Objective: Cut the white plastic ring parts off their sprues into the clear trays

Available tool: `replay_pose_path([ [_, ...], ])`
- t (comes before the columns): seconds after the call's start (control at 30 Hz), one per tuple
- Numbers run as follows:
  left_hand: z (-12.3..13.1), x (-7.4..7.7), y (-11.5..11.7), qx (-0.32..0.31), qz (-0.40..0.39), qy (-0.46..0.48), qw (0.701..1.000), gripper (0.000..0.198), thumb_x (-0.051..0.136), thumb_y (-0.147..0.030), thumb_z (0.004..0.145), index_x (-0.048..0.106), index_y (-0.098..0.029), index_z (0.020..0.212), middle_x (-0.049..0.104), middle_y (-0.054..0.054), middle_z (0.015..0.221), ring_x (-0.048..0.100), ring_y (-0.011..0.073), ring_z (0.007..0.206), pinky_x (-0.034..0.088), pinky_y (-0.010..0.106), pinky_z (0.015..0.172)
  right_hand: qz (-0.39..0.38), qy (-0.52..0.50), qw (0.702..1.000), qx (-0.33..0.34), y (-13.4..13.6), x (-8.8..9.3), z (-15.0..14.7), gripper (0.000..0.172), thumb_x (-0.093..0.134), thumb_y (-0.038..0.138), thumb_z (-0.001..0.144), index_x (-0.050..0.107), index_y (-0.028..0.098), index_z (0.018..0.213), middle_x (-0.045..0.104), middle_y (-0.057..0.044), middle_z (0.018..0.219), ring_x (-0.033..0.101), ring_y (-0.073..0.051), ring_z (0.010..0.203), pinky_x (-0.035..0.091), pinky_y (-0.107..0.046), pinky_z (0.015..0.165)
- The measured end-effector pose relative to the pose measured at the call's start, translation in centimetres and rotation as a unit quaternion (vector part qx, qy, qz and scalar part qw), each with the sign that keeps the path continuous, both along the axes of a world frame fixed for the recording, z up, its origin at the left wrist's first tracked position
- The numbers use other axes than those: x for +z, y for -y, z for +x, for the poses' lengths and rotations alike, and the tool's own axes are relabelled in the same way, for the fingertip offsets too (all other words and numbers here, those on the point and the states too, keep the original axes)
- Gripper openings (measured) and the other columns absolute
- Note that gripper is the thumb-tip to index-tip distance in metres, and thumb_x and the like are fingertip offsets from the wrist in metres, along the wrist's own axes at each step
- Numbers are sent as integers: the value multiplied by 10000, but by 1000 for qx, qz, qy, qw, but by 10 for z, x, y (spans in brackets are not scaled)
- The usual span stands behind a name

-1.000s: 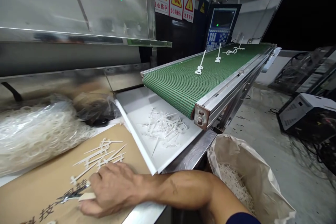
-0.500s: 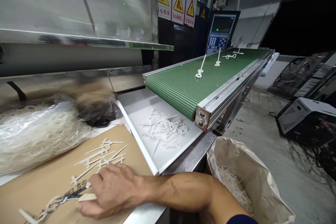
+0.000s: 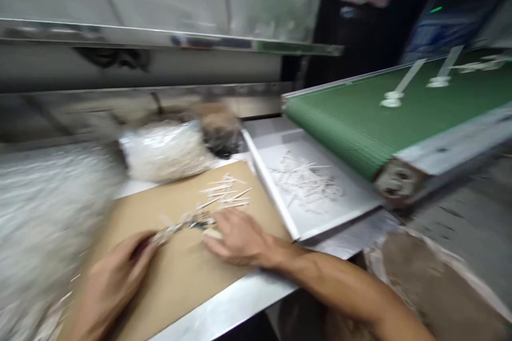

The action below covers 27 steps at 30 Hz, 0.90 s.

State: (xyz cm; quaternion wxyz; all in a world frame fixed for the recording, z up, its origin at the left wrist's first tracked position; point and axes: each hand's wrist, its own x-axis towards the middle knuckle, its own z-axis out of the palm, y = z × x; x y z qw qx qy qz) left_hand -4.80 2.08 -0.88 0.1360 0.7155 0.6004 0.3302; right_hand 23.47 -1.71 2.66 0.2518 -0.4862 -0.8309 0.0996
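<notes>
My right hand (image 3: pixel 236 235) is closed round a pair of nippers (image 3: pixel 201 220); a pale handle shows by the thumb and the metal jaws point left. From the left, my left hand (image 3: pixel 120 274) is closed, its thumb and fingertips at the end of a white plastic part (image 3: pixel 173 230). This part stretches toward the jaws; motion blur hides whether they touch it. Something dark red shows between my left fingers. Just beyond my right hand, several thin white plastic sprues (image 3: pixel 226 195) lie on a brown cardboard sheet (image 3: pixel 192 282).
A white tray (image 3: pixel 256 157) holding a heap of white plastic pieces (image 3: pixel 308 178) sits below the end of a green conveyor belt (image 3: pixel 344 122). Clear bags of pale parts (image 3: pixel 166 152) stand at the back and left. A lined bin (image 3: pixel 436 277) is at lower right.
The view has swung left, so the tray and belt appear farther right. My left hand has come into view at the white part. My right hand still grips the nippers.
</notes>
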Motion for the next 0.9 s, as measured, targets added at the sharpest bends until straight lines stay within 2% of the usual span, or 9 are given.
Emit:
replay_pose_path([
  [0.07,9,16,14,-15,-40,67,997,364,661,-555,808,709,-257,1011,755,49,1029,695,271,914,540,352,844,-21,-49,998,29,5,5,-1,260,504,353,983,600,147,1109,698,-107,1051,644,-236,980,501,-374,899],
  [0.17,23,28,20,3,-48,249,967,396,690,-523,819,682,-159,974,706,71,827,655,202,731,527,294,705,-67,-109,989,79,7,11,-4,213,416,264,1030,601,178,1091,693,-55,979,647,-179,867,497,-305,794],
  [0.3,32,24,25,13,-43,395,918,311,746,-427,814,673,-153,940,641,21,713,590,137,627,481,243,595,-181,-179,961,109,11,16,-9,206,441,294,1024,620,217,959,678,-16,888,639,-176,823,474,-288,734],
  [0.43,36,21,37,13,-50,453,890,253,772,-351,808,686,-162,953,653,15,726,599,121,631,490,232,600,-247,-208,940,110,15,14,-12,244,437,346,1024,614,227,907,654,-18,831,619,-183,772,475,-295,682],
  [0.57,43,27,45,15,-60,467,882,210,774,-317,814,693,-171,940,659,6,708,628,117,633,518,221,613,-299,-235,917,123,18,10,-12,278,409,388,1040,624,234,957,666,-42,851,630,-188,767,508,-310,685],
  [0.7,49,30,50,21,-52,440,896,167,763,-304,825,702,-177,915,677,12,738,650,123,610,548,228,591,-318,-230,911,125,20,9,-12,260,422,405,1036,621,253,970,680,-54,879,647,-197,798,522,-335,724],
  [0.8,51,27,55,27,27,367,929,118,739,-238,842,718,-197,951,703,32,868,681,134,674,583,246,633,-327,-229,909,121,19,8,-13,292,398,425,1039,619,253,954,673,-59,862,633,-195,772,520,-337,697],
  [0.9,50,23,58,-11,130,256,958,236,703,-118,848,721,-225,1058,706,36,948,699,147,757,600,270,694,-331,-233,906,122,18,9,-13,324,385,436,1041,623,238,945,660,-63,844,613,-189,747,511,-332,678],
])
